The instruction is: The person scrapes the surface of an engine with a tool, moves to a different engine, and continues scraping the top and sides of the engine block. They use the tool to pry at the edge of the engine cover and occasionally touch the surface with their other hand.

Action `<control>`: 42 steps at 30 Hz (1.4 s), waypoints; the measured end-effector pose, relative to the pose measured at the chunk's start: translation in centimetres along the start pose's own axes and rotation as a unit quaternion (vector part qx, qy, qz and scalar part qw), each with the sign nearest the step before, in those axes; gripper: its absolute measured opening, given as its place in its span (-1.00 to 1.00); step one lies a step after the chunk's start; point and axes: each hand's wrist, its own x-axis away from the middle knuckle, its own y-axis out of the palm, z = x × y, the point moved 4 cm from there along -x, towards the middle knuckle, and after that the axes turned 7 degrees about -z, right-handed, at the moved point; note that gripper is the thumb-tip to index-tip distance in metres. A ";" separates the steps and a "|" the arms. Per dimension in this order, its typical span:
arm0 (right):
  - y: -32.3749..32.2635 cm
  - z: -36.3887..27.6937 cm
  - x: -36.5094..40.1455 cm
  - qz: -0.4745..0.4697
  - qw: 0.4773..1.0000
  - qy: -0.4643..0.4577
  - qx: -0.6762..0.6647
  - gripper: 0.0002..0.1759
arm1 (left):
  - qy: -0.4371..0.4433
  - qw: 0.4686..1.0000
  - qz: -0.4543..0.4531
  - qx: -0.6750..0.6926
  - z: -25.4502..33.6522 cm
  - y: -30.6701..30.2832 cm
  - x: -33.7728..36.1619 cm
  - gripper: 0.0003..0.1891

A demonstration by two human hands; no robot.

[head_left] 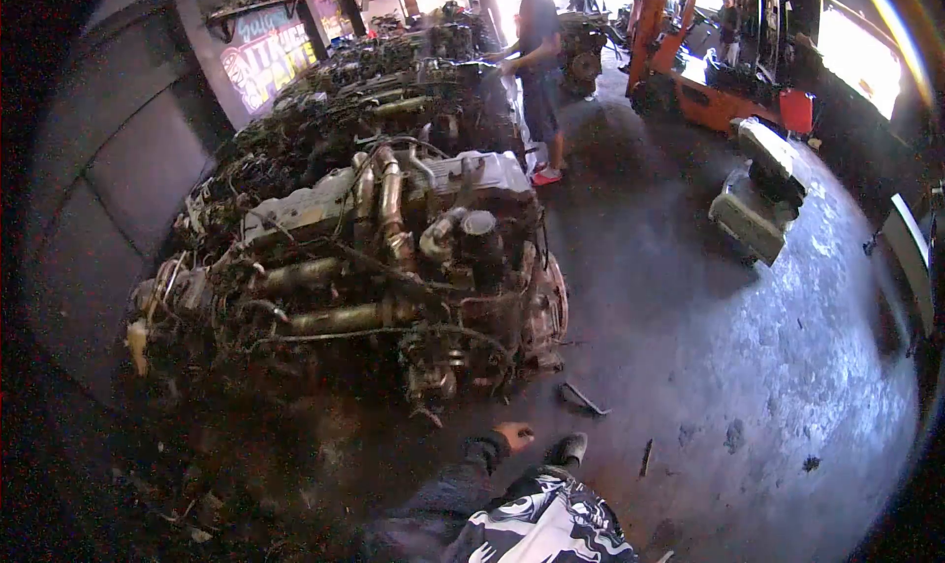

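Observation:
My left hand (516, 436) is low in the view, at the end of a dark sleeve, with its fingers curled in. Nothing shows in it, though the light is dim. It is apart from the big engine (384, 258), which stands ahead and to the left with metal pipes, hoses and a pale top cover. A dark bent piece (585, 400) lies on the floor just beyond the hand. My shoe (571, 449) and black-and-white patterned shirt (551, 524) show beside it. I cannot make out my right hand.
More engines (394, 100) stand in a row behind. A person (538, 66) stands beside them. An orange forklift (699, 100) is at the back right, near a pale block-shaped part (753, 214) on the concrete floor (709, 366). A panel (911, 258) leans at right.

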 end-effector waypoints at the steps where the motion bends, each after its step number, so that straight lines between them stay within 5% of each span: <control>1: 0.6 -1.3 -0.6 -0.003 1.000 0.001 -0.005 -0.43 | 0.000 0.999 -0.010 -0.043 2.4 -1.4 -0.7 -0.60; 4: 2.4 -3.9 -2.2 -0.005 0.999 0.012 -0.035 -0.46 | 0.076 0.997 0.018 0.008 3.3 -2.1 -6.1 -0.60; 11: 7.3 -0.1 -10.5 0.001 0.988 0.012 -0.154 -0.50 | 0.060 0.997 0.009 -0.057 7.8 -9.3 -7.9 -0.60; 14: 9.2 3.4 -14.9 0.008 0.965 -0.010 -0.261 -0.50 | 0.034 0.999 -0.012 0.015 6.1 -9.9 -8.1 -0.55; 17: 8.2 -1.7 -16.0 -0.065 0.981 0.043 -0.177 -0.48 | 0.043 0.999 -0.015 -0.019 1.9 -8.3 -8.9 -0.51; 20: 9.5 -1.2 -18.2 0.006 0.983 -0.026 -0.182 -0.49 | -0.090 0.995 -0.047 0.014 -3.8 -4.7 -8.5 -0.48; 23: 8.3 -4.1 -17.6 -0.053 0.987 0.048 0.147 -0.46 | -0.173 0.978 -0.048 0.102 -11.5 0.7 -7.7 -0.47; 26: 9.1 -2.2 -19.2 0.014 0.995 0.004 0.102 -0.38 | -0.258 0.953 -0.092 0.126 -10.4 1.9 -4.1 -0.46; 30: 9.2 -8.5 -20.8 -0.049 0.996 0.044 0.062 -0.36 | -0.306 0.934 -0.116 0.141 -8.9 2.4 -4.4 -0.46; 35: 9.9 -15.2 -27.1 -0.093 0.995 0.044 0.005 -0.32 | -0.302 0.935 -0.122 0.140 -5.1 0.7 -13.4 -0.46; 42: 4.3 -22.2 -41.0 -0.110 0.984 0.032 -0.137 -0.33 | -0.159 0.971 -0.079 0.162 6.8 -4.4 -38.1 -0.50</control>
